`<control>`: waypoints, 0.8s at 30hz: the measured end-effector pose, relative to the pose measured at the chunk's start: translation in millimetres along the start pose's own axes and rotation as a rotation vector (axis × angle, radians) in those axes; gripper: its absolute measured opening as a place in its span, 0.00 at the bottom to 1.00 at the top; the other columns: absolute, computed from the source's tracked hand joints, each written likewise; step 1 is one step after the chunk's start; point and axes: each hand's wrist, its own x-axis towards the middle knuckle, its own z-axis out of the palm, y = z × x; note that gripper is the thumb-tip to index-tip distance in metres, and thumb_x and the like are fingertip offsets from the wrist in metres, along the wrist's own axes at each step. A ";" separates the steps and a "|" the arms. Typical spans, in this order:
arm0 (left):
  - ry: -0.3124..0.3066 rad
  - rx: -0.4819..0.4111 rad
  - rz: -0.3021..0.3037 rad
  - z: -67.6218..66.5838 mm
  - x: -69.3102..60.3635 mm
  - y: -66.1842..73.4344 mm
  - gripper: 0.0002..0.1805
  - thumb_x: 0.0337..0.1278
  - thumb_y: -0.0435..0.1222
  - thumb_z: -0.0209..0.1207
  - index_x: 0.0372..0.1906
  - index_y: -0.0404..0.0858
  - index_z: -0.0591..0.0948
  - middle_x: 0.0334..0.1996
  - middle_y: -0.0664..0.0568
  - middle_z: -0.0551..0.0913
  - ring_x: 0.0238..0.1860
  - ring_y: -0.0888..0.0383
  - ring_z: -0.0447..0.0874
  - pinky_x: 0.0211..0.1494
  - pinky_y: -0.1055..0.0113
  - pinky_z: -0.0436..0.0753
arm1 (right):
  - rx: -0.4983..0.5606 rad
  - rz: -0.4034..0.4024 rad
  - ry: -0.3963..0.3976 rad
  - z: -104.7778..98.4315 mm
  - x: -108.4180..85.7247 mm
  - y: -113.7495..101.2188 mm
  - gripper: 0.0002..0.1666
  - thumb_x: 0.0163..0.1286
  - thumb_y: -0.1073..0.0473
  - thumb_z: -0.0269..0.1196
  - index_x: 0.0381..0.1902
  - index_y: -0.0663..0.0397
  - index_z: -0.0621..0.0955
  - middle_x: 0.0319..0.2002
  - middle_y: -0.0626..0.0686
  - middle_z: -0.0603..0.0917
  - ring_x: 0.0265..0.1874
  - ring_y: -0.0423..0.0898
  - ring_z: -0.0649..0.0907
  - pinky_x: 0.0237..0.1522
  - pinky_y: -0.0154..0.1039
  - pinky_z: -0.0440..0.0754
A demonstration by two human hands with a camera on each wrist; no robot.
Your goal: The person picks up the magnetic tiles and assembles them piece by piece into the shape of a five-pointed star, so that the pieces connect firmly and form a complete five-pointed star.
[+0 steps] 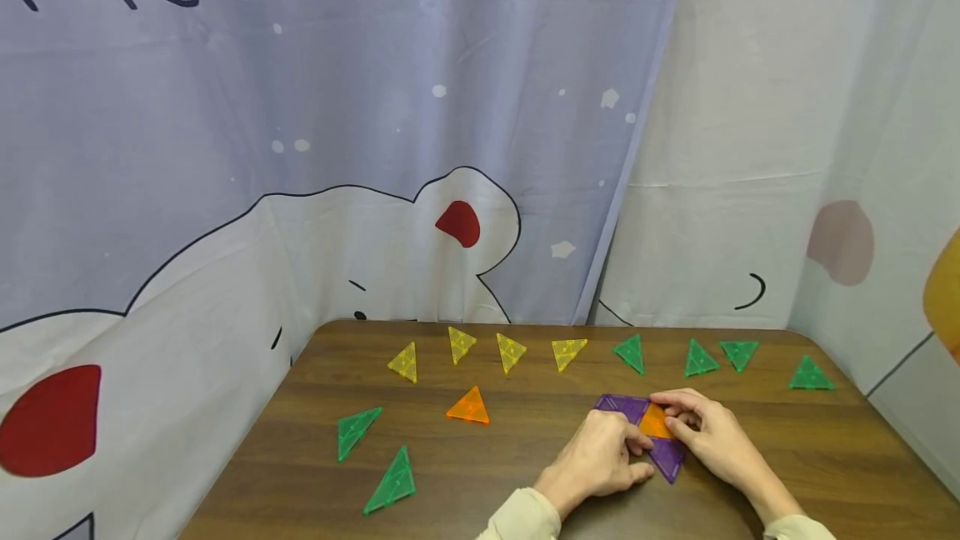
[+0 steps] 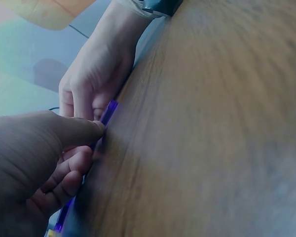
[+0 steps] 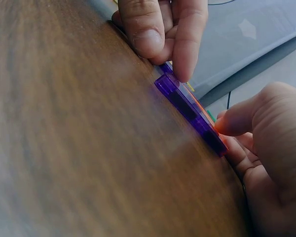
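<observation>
Two purple triangular magnetic tiles, the upper [image 1: 621, 403] and the lower [image 1: 667, 457], lie flat on the table with an orange triangular tile [image 1: 656, 421] between them, edges together. My left hand [image 1: 596, 455] is at their left side, fingers bent, holding the lower purple tile's edge near the orange one. On the right, my right hand [image 1: 708, 432] grips the orange tile with thumb and fingers, the index finger reaching its top corner. The right wrist view shows the purple tile's edge [image 3: 190, 113] close up. My fingers cover parts of the tiles.
Several yellow triangles [image 1: 512, 352] and green triangles [image 1: 701, 358] line the back of the wooden table [image 1: 300, 473]. A loose orange triangle [image 1: 468, 407] lies left of my hands, with two green ones, the larger [image 1: 393, 483] nearer me. A printed curtain [image 1: 450, 123] hangs behind.
</observation>
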 end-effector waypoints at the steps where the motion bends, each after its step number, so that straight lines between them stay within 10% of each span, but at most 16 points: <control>1: -0.001 0.000 0.000 -0.2 0.0 0.0 0.13 0.55 0.45 0.84 0.46 0.52 0.98 0.29 0.71 0.91 0.29 0.86 0.72 0.34 0.91 0.71 | 0.001 -0.004 0.002 0.1 0.1 0.1 0.19 0.77 0.69 0.71 0.62 0.49 0.90 0.46 0.43 0.89 0.40 0.33 0.85 0.40 0.33 0.83; 17: -0.063 -0.040 0.032 -9.3 -0.3 -0.1 0.18 0.59 0.41 0.83 0.54 0.48 0.95 0.33 0.68 0.89 0.24 0.86 0.71 0.31 0.90 0.72 | 0.026 -0.011 -0.007 2.1 1.1 -0.3 0.19 0.76 0.60 0.75 0.63 0.51 0.89 0.47 0.46 0.89 0.39 0.34 0.86 0.40 0.33 0.86; 24: 0.062 -0.078 0.044 -24.2 0.7 -7.0 0.22 0.62 0.43 0.80 0.60 0.45 0.92 0.45 0.59 0.90 0.42 0.77 0.82 0.45 0.89 0.75 | 0.016 -0.022 -0.004 1.3 0.7 -0.8 0.21 0.74 0.61 0.77 0.62 0.52 0.89 0.50 0.46 0.89 0.40 0.34 0.85 0.41 0.33 0.87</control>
